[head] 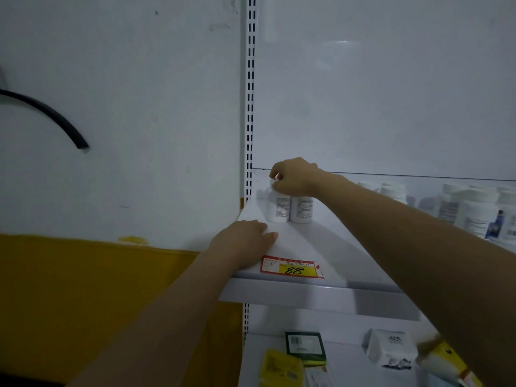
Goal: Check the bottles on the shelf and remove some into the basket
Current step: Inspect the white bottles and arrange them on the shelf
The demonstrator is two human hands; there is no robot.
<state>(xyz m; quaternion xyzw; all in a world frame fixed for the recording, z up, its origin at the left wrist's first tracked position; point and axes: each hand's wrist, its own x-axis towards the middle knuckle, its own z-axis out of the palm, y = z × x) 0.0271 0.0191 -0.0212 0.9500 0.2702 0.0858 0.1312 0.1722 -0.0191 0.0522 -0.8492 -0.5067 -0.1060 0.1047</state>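
Upper left of the frame: black hose [50, 115], curved downward, cut end hanging free against the white wall [125, 79].
Lower left: yellow painted band [83, 289] across the bottom of the same wall.
Centre left: left hand [245, 241], palm down, fingers straight and together, pressed flat on the front left corner of the shelf [321, 241]; nothing held.
Centre, top to bottom: white slotted upright [250, 93] at the shelf's left edge.
Centre, on the front lip of the shelf: red and yellow price tag [291, 268], marked 88, just right of the left hand.
Centre, rear left corner of the shelf: corner bottle [277, 208], white, upright, printed label facing forward; second bottle [301, 209], same kind, touching it on the right.
Above these: right hand [293, 177], reached in from the right of the frame, fingers curled down over the two tops, fingertips gripping the cap of the corner bottle.
Right of centre, along the back of the shelf: further white bottles [393, 191], partly hidden behind the right forearm.
Far right: cluster of white bottles [474, 210], upright, close together, blurred.
Bottom, lower shelf [349, 370]: yellow packet [279, 367], green-edged box [305, 347], white box [391, 350], yellow and white box [446, 358].
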